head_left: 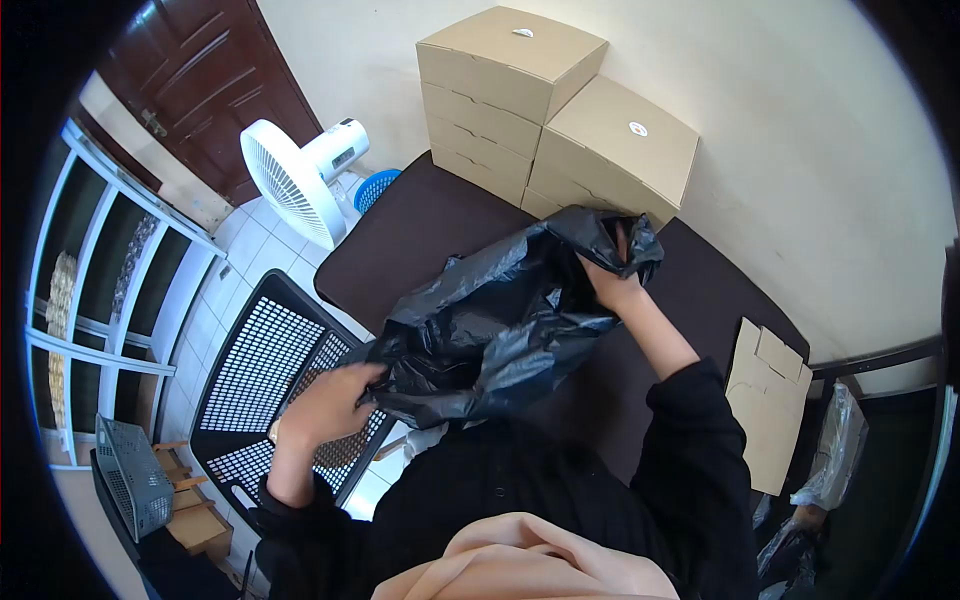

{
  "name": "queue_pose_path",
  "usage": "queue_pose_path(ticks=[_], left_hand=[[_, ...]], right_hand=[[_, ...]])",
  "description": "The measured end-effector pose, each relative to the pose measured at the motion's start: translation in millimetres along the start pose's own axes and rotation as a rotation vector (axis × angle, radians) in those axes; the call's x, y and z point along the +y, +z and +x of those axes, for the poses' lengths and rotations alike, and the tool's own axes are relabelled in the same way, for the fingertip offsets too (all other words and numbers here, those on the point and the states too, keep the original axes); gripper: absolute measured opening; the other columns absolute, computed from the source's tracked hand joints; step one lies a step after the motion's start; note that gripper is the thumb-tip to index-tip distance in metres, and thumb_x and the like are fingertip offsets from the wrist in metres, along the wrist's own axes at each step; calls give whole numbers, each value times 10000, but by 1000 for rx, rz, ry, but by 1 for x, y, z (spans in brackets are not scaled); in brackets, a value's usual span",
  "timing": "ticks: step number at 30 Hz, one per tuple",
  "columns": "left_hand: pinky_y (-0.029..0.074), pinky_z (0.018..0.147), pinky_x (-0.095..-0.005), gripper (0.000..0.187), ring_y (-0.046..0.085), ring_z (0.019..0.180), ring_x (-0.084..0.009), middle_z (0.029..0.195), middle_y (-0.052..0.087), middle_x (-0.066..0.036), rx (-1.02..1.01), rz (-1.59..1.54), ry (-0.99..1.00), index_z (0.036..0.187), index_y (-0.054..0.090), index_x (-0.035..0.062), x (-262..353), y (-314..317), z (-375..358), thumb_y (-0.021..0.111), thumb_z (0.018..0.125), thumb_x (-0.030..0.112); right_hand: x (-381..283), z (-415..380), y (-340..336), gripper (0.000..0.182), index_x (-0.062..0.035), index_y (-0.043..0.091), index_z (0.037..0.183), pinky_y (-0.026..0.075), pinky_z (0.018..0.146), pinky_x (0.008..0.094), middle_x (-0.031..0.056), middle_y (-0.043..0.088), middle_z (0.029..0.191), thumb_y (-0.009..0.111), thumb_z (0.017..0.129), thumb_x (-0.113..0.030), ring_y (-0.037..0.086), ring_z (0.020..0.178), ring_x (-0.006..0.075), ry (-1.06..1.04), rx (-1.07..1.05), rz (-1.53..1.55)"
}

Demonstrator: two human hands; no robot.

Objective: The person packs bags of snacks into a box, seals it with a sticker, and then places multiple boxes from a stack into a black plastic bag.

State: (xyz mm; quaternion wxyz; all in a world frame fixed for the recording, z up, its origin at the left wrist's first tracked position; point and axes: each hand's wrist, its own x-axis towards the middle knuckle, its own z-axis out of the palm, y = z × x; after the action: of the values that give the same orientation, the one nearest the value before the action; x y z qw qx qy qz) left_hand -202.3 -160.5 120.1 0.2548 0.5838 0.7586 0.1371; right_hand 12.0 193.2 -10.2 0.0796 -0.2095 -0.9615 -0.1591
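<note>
"Where was the black bag (510, 335)?"
"Over the brown table (410, 220), spread between both hands, near the boxes (480, 105)."
"And the hands?"
"The right hand (612, 282) was closed around its bunched end. The left hand (325, 402) was half curled at the opposite edge; I couldn't tell whether it gripped."

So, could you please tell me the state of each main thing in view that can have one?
Black bag: crumpled, not pulled flat
Left hand: at the bag's edge, grip unclear
Right hand: fingers partly covered by the bag's plastic, grip unclear
Cardboard boxes: stacked, visible lids closed
Cardboard piece: lying flat
Fan: cannot tell whether it is running
Door: looks shut
</note>
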Motion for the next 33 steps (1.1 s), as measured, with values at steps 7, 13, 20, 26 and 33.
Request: queue_pose_path(ticks=[7, 13, 20, 26, 33], left_hand=[[369, 895, -423, 423, 476, 1047, -291, 1082, 482, -172, -141, -433, 379, 1154, 421, 59, 44, 72, 115, 532, 838, 317], [8, 940, -675, 1001, 9, 1295, -422, 1432, 70, -155, -110, 623, -129, 1381, 154, 227, 12, 98, 168, 617, 585, 621], [351, 844, -432, 500, 410, 1024, -317, 1035, 443, -136, 379, 442, 249, 1052, 471, 37, 45, 75, 189, 579, 566, -4], [385, 705, -358, 353, 450, 855, -278, 901, 450, -121, 268, 145, 610, 978, 481, 15, 83, 110, 132, 562, 640, 72], [388, 891, -379, 650, 399, 1084, -319, 1289, 349, -190, -115, 94, 458, 1264, 307, -13, 53, 167, 118, 581, 772, 310]], right_hand=[[-64, -17, -97, 523, -87, 531, 954, 449, 788, 411, 95, 532, 946, 768, 523, -264, 553, 905, 298, -230, -495, 710], [-33, -86, -72, 862, -153, 376, 1295, 363, 934, 372, 154, 456, 1236, 752, 532, -290, 455, 1112, 303, -324, -951, 442], [-39, -81, -113, 684, -75, 485, 1188, 402, 879, 369, 177, 558, 1076, 724, 585, -295, 510, 1028, 326, -239, -1004, 677], [-49, -47, -85, 238, 16, 585, 938, 433, 786, 371, 169, 580, 917, 562, 706, -36, 553, 880, 325, -235, -530, 1118], [-36, -28, -37, 845, -74, 222, 1341, 271, 1016, 358, 267, 300, 1317, 672, 626, -57, 357, 1193, 357, 23, -627, 855]])
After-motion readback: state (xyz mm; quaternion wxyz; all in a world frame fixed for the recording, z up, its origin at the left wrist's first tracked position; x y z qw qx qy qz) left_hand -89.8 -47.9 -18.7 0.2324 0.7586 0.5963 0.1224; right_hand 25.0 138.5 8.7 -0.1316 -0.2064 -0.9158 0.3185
